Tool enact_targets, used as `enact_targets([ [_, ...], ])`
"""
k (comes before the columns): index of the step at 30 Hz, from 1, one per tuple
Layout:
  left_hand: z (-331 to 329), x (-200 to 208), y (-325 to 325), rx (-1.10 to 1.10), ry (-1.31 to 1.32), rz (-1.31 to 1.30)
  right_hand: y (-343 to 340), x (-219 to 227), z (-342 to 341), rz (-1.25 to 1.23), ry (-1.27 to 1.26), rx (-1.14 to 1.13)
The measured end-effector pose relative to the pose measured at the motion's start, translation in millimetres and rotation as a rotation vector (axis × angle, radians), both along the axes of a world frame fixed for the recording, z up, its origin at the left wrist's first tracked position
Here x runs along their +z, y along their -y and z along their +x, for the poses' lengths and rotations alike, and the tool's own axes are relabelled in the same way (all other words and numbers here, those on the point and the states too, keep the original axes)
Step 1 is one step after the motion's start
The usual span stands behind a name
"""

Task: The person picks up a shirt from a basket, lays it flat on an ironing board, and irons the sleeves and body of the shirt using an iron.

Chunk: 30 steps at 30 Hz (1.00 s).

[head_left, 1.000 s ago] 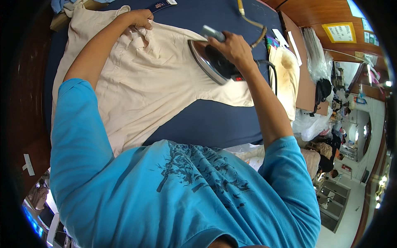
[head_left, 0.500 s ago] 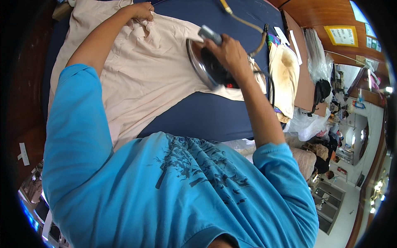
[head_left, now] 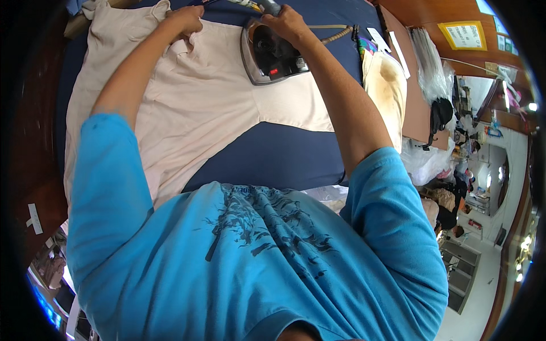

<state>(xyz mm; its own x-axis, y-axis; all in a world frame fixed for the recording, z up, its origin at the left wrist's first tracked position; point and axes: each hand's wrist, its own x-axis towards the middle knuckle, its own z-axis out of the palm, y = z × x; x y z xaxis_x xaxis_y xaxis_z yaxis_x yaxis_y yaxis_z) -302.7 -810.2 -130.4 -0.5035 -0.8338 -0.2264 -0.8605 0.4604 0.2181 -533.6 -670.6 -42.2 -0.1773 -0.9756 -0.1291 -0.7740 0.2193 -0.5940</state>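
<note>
Top-ctr.: R hand (head_left: 290,24) closed on iron (head_left: 263,54), prob. heavy; handle (head_left: 270,7) best hold. L hand (head_left: 186,20) curled at soft-looking garment (head_left: 199,85), grip unclear.

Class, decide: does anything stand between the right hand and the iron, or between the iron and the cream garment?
Nothing visible does. The right hand grips the iron, and no other object shows between the iron and the cream garment below, though the iron's underside is hidden.
</note>
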Motion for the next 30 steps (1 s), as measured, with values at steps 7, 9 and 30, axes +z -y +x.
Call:
enact_targets([
  [7,-94,-14,-134,0.043,-0.796,-0.238,-58,4,-29,-0.067,-0.209,0.074],
  [9,-95,-25,-156,0.033,-0.340,-0.377,-81,5,-44,-0.048,-0.274,0.027],
  [30,-60,2,-264,-0.553,-0.468,-0.234,-182,32,-110,0.122,-0.095,0.034],
])
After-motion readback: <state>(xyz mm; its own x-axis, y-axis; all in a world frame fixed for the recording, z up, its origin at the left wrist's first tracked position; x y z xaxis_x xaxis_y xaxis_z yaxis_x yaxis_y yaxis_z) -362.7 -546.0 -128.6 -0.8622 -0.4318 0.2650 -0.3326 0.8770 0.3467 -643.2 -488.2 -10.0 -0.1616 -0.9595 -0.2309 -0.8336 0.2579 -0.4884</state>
